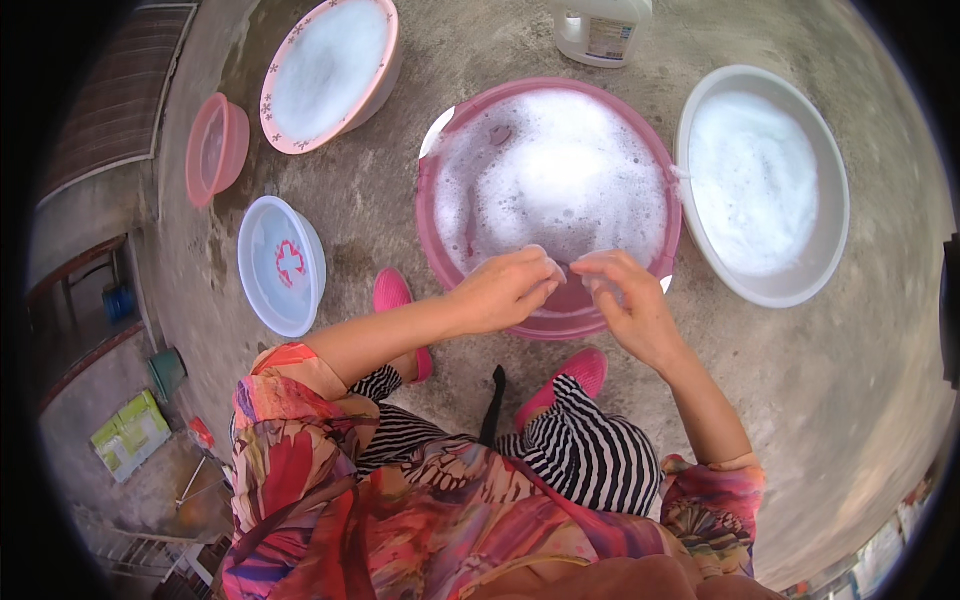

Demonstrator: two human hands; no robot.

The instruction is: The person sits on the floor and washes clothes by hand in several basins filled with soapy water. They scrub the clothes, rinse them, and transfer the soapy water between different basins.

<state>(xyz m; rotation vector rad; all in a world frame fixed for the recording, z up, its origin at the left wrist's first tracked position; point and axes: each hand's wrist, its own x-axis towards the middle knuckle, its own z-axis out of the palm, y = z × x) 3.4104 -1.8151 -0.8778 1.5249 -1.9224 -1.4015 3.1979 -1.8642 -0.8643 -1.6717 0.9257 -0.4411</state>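
Observation:
A large pink plastic tub [424, 225] stands on the floor in front of me, with white soap suds [562, 172] over most of its water. Above its near rim, my left hand [517, 285] is bent with the fingers curled inward. My right hand [622, 292] faces it, thumb and fingers curved and wet foam on the fingers. The fingertips of both hands come close together over a darker, foam-thin patch of water. Whether something small is pinched between them cannot be made out.
A grey oval basin [832, 225] of suds stands at the right, near the tub. Leftward are a flower-rimmed pink basin [386, 90] with suds, a small pink basin [238, 142] and a pale blue basin [315, 270] holding water. A white jug [600, 34] stands beyond the tub.

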